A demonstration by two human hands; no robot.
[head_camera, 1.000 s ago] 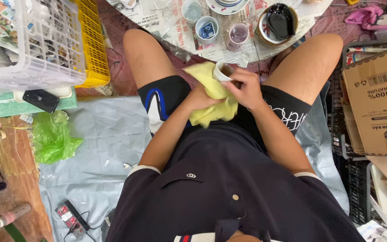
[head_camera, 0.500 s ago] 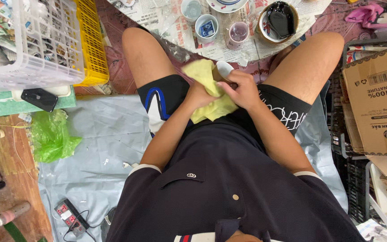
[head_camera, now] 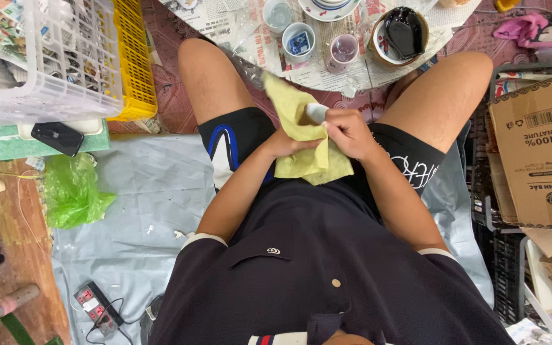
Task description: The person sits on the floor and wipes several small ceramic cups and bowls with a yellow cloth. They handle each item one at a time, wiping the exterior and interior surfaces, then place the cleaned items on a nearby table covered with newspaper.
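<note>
- Head view: your left hand (head_camera: 287,145) is closed around a yellow cloth (head_camera: 301,137), gripping it from beneath over your lap.
- Your right hand (head_camera: 346,131) is curled shut on a small white cup (head_camera: 316,112), of which only the rim end shows above the cloth; the fingers press it into the fabric.
- The cloth is bunched between both hands: one corner stands up towards your left knee, and the rest hangs down over your dark shorts.
- You sit on a grey sheet (head_camera: 135,191) spread on the floor, knees apart, and the two hands meet between your thighs.
- Ahead of your knees lies a sheet of newspaper (head_camera: 225,22) carrying small dishes: a pale cup (head_camera: 278,14), a cup with a blue inside (head_camera: 299,40), a purplish cup (head_camera: 344,50) and a bowl with a dark glossy inside (head_camera: 402,32).
- At your left stands a white plastic crate (head_camera: 46,57) with a yellow crate (head_camera: 134,61) just beside it.
- A black phone (head_camera: 58,137) rests on a green pad below the white crate, near a crumpled green bag (head_camera: 71,191).
- A power strip (head_camera: 97,306) lies at the sheet's near edge.
- At your right stands a cardboard box (head_camera: 538,153), well apart from your hands.
- Pink cloth (head_camera: 531,29) lies beyond the box.
</note>
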